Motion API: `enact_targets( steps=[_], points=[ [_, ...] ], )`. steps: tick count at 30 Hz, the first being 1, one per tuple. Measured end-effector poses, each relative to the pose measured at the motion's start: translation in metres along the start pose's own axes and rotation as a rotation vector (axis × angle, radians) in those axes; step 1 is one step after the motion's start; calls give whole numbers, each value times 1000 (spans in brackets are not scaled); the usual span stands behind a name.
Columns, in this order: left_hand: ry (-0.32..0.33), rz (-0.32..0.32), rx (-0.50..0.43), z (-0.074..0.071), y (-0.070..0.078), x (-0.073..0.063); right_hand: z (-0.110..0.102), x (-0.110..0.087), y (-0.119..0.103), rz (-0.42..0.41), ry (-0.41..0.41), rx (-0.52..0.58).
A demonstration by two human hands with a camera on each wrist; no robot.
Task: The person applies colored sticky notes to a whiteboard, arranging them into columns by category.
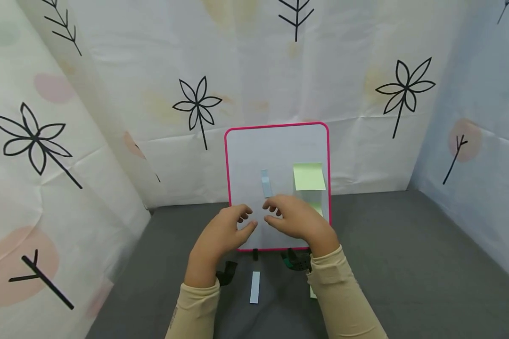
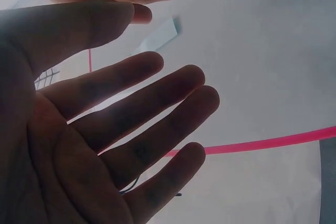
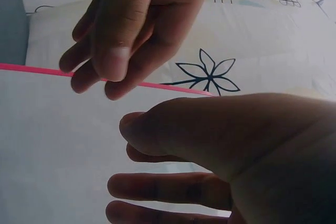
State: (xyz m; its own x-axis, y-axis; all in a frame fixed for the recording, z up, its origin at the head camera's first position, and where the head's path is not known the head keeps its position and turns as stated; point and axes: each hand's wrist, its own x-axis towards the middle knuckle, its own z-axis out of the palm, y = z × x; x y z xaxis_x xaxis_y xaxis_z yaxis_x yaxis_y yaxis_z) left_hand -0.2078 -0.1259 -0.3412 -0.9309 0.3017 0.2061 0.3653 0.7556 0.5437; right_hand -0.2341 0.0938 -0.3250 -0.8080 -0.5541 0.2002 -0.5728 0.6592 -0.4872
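Note:
A whiteboard with a pink frame (image 1: 250,150) stands upright against the back wall. My left hand (image 1: 225,230) hovers before its lower left part, fingers loosely bent and holding nothing. Facing it, my right hand (image 1: 299,219) is also empty, its fingers relaxed, just below a light blue paper strip (image 1: 266,183) stuck on the board. In the left wrist view the blue strip (image 2: 161,35) shows beyond the spread fingers. A pale green sticky note (image 1: 308,176) is on the board's right side; another green note (image 1: 317,208) below it is partly hidden by my right hand.
On the dark grey table (image 1: 398,263) lies a second blue strip (image 1: 254,287) in front of the board. A green paper piece (image 1: 312,293) peeks out beside my right sleeve. A small black support (image 1: 255,254) sits at the board's bottom edge. Patterned white cloth (image 1: 123,84) surrounds the table.

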Motion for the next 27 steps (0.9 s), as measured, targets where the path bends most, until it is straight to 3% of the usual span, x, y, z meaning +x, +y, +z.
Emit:
enact_targets(
  steps=[5, 10, 17, 23, 27],
  points=[
    [18, 29, -8, -1, -4, -4, 5, 2, -5, -29, 3, -34],
    [33, 70, 10, -1, -10, -15, 18, 3, -7, -139, -7, -60],
    [22, 176, 157, 9, -28, -30, 40, -4, 2, -297, -13, -73],
    [26, 317, 203, 24, -38, -40, 62, -21, 15, -315, 10, -68],
    [22, 360, 208, 32, -42, -49, 75, -30, 18, -299, -28, -30]
  ],
)
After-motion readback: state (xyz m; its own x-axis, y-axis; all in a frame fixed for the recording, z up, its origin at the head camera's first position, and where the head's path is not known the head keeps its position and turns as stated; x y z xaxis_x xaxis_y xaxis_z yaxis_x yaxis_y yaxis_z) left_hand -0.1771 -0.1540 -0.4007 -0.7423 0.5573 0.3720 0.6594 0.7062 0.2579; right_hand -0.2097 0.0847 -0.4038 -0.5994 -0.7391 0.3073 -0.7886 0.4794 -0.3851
